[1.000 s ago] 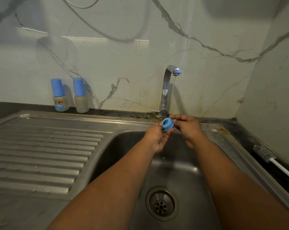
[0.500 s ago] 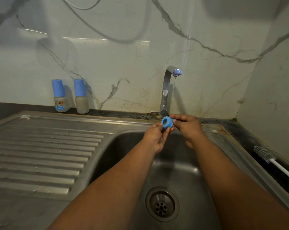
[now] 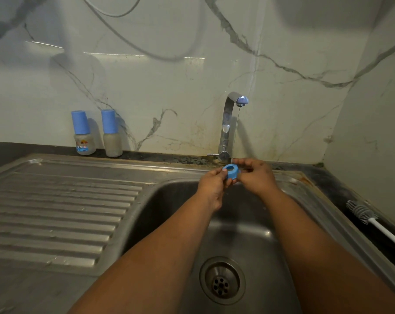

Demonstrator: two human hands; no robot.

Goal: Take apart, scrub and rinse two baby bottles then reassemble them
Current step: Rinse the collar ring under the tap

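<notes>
Both hands hold a blue bottle ring (image 3: 231, 171) over the sink basin (image 3: 164, 214), under a thin stream of water from the tap (image 3: 228, 123). My left hand (image 3: 212, 184) pinches the ring's left side. My right hand (image 3: 256, 175) grips its right side with curled fingers. The ring's opening faces up. Two small baby bottles with blue caps stand against the back wall at the left: one with a printed picture (image 3: 82, 133) and a plain one (image 3: 111, 134).
A ribbed steel drainboard (image 3: 56, 211) lies to the left of the basin. The drain (image 3: 222, 281) sits at the basin's bottom. A bottle brush with a white handle (image 3: 371, 219) lies on the dark counter at the right.
The blue ring has tilted so that its opening now faces up instead of toward me. Both hands stayed under the tap.
</notes>
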